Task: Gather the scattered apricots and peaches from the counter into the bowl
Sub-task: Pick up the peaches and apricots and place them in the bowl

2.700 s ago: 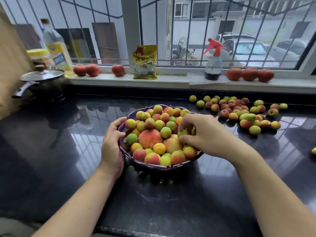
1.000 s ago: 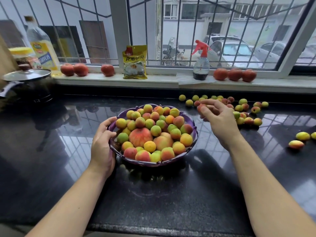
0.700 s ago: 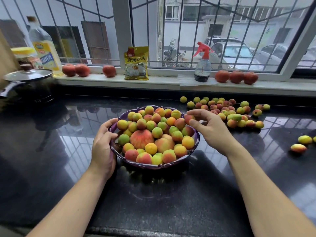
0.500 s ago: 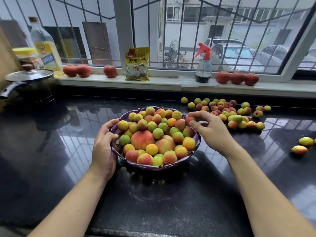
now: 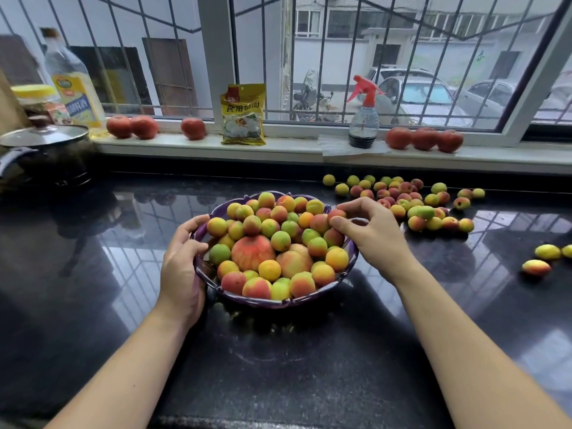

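Observation:
A purple bowl [image 5: 266,301] heaped with several apricots and two larger peaches [image 5: 253,252] stands mid-counter. My left hand [image 5: 182,267] grips the bowl's left rim. My right hand [image 5: 368,233] is at the bowl's right rim, thumb and fingers pinched on a reddish apricot [image 5: 336,214] that rests on the pile. A cluster of several loose apricots [image 5: 411,202] lies on the black counter behind and right of the bowl. Three more apricots [image 5: 537,267] lie far right.
A lidded pot [image 5: 43,156] sits at the far left. On the windowsill stand an oil bottle [image 5: 72,85], a yellow packet [image 5: 243,114], a spray bottle [image 5: 362,119] and red tomatoes [image 5: 424,138]. The counter's front edge runs along the bottom.
My right hand reached to the loose cluster, picked up a reddish apricot and carried it back left to the bowl's right rim. The left hand has stayed on the rim.

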### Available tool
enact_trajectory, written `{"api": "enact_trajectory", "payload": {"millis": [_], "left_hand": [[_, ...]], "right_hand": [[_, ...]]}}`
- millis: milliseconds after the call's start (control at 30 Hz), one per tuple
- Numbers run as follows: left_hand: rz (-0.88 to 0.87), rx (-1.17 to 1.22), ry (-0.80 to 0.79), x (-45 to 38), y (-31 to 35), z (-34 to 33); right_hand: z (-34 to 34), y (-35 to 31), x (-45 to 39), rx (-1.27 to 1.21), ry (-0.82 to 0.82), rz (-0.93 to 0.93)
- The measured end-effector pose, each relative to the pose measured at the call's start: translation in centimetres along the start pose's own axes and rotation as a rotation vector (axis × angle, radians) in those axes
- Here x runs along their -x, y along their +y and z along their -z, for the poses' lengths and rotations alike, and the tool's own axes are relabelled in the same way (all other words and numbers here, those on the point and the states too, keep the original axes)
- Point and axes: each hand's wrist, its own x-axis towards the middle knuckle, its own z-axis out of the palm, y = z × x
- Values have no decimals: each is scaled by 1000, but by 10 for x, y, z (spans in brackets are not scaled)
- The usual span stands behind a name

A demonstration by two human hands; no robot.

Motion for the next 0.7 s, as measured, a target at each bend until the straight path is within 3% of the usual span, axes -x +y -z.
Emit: {"api": "enact_trajectory", "payload": {"millis": [367,433,500,567,700], "left_hand": [[1,-33,1,-4,-4,5],[3,-26,-3,-5,-4,6],[0,-24,-9,-4,-5,6],[-3,-25,-12,-3,-4,6],[-1,-17,-8,-4,-4,6]], "right_hand": [[8,1,-1,-21,-47,-28],[18,6,-7,-38,58,-29],[35,22,-16,182,352,-13],[50,41,-17,537,525,-118],[57,68,-20,724,415,-389]]}}
